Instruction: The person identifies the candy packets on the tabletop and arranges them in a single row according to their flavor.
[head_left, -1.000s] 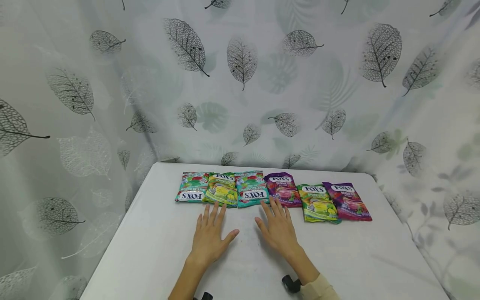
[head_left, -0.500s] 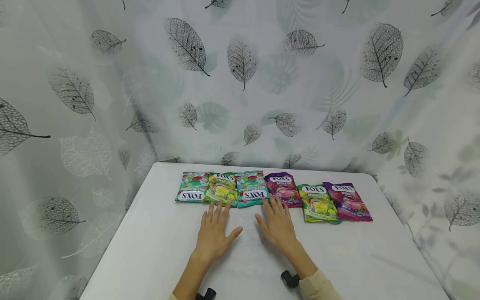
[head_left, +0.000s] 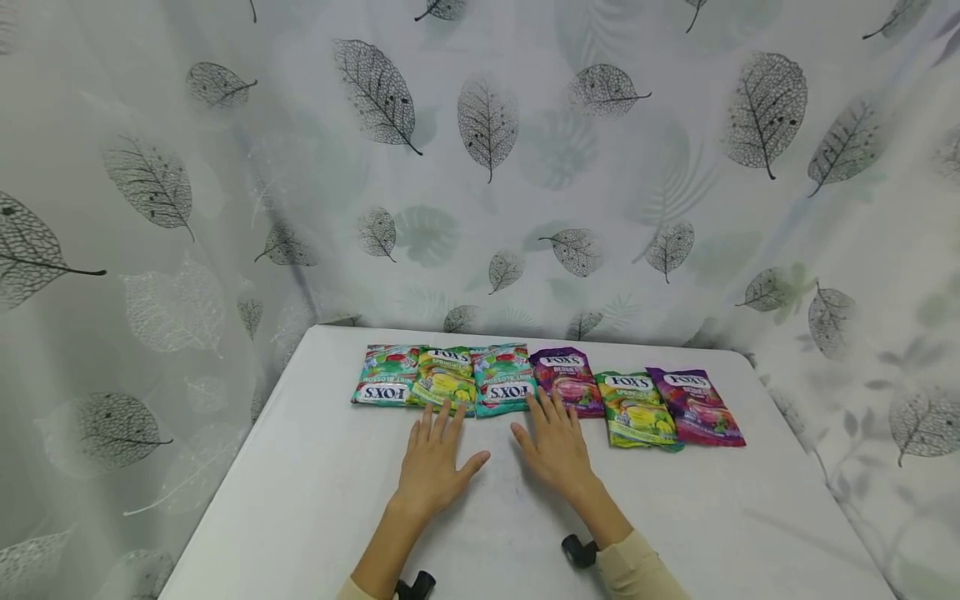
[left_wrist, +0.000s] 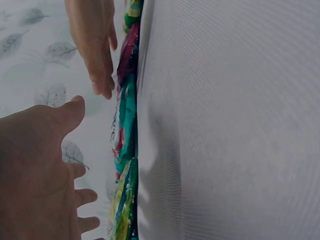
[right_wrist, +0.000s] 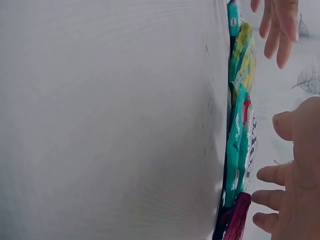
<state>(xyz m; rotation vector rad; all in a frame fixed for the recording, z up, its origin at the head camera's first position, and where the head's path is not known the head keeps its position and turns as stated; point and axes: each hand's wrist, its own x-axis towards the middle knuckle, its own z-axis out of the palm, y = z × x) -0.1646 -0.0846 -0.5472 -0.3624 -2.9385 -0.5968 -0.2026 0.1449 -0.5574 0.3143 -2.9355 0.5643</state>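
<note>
Fox's candy bags lie flat in a row across the far part of the white table. From the left in the head view come a teal mint bag, a yellow-green bag, another teal bag and a purple Berries bag. My left hand, fingers spread, hovers palm down just in front of the left yellow-green bag. Between the second teal bag and the purple one, my right hand hovers with spread fingertips overlapping their near edges. Both wrist views show the palms apart from the tabletop. Neither hand holds anything.
Farther right lie a second yellow-green bag and a second purple bag. The white table stretches in front of the row. A leaf-patterned curtain hangs behind and at the sides. Dark wrist devices show below the hands.
My left hand has shifted slightly to the right. The right hand is almost still, and the bags keep their places.
</note>
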